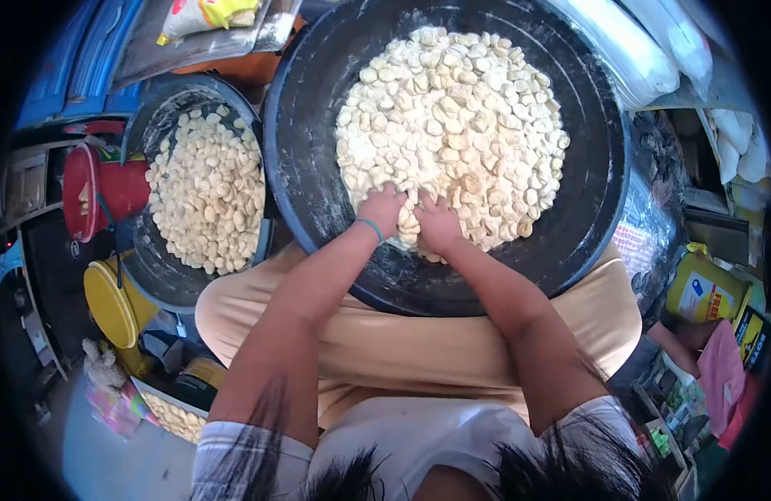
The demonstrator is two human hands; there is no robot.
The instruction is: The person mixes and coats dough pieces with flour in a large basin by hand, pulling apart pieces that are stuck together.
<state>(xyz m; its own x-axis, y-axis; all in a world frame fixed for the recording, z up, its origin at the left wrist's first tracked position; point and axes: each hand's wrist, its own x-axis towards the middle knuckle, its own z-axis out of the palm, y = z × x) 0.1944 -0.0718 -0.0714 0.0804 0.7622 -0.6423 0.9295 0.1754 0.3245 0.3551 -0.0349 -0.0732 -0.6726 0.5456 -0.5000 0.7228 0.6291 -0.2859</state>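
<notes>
A wide black basin point(590, 167) rests by my crossed legs, holding a big heap of pale, flour-dusted round pieces point(486, 108). At the heap's near edge, my left hand point(383, 209) presses into the pieces, a teal band round its wrist. Just right of it, my right hand point(438, 224) is also in the heap. Several pieces lie between the two hands. The fingertips of both hands are partly buried, so whether they grip any pieces cannot be made out.
To the left, a smaller dark tub point(143, 221) holds more pale pieces point(206, 192). Beside it are a red bucket point(122, 190) and a yellow bucket point(110, 305). Plastic bags point(628, 50) lie at the upper right, a yellow-green container point(705, 288) at the right.
</notes>
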